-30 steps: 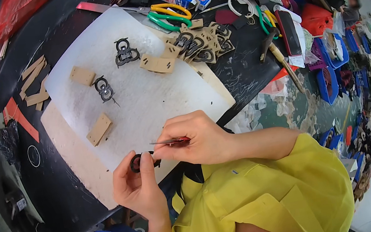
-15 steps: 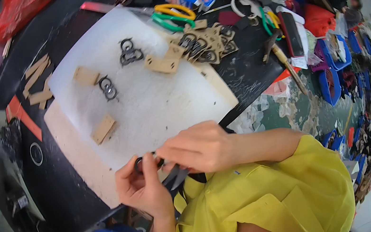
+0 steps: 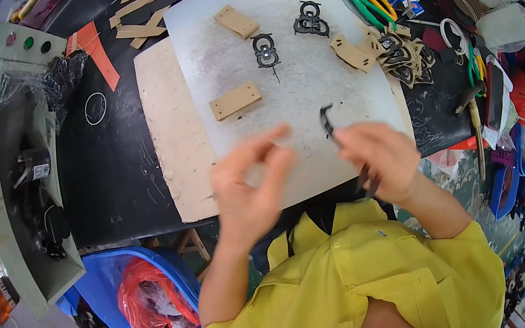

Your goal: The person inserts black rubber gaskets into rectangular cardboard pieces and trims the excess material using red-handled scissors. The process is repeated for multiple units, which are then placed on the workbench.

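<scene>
Cluttered black surface (image 3: 120,165) carries a white cutting mat (image 3: 306,89), the landmark. Over the mat's near edge, the right hand (image 3: 381,160) pinches a small black curved strap piece (image 3: 326,120) between its fingertips, holding it just above the mat. The left hand (image 3: 249,186), blurred, hovers beside it at the mat's near-left corner, fingers spread and empty. On the mat lie two tan rectangular pieces (image 3: 236,100) and two black buckle ornaments (image 3: 266,50). Green-handled pliers (image 3: 371,2) rest beyond the mat's far right corner.
</scene>
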{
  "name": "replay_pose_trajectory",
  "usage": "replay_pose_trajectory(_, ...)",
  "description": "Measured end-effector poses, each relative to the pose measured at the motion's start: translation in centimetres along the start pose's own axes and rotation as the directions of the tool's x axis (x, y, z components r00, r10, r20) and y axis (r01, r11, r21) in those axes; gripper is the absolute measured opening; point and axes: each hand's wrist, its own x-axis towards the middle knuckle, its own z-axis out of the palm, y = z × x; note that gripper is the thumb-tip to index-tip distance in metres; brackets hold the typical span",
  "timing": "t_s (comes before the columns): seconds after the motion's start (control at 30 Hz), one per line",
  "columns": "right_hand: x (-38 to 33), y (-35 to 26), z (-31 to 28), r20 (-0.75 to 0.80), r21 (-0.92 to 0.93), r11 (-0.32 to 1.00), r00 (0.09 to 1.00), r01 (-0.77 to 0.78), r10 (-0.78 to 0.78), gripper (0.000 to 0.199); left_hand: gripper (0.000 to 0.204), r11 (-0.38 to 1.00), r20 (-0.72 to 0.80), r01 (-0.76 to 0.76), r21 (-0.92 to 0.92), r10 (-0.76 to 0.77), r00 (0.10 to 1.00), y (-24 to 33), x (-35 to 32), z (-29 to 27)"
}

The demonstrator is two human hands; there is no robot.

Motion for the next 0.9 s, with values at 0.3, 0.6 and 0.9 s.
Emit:
replay_pose_trajectory(0.3,-0.2,0.3,0.1,0.029,0.344,0.788,0.845,-0.51,0.534,0.016,0.016,0.604,-0.157,-0.17,0.779,0.45,0.879,-2.5,4.9,-1.8)
replay_pose_trajectory(0.6,2.4,-1.5,0.1,0.177,0.508,0.802,0.949,-0.315,0.26,0.022,0.015,0.998,-0.22,0.052,0.039,-0.042,0.975,-0.1,3.3,-2.8)
replay_pose_trajectory(0.9,2.3,-1.3,1.6,0.14,0.498,0.849,0.982,-0.178,0.124,0.021,0.025,0.802,0.047,0.226,-0.554,-0.241,0.969,2.3,-1.1,-0.7)
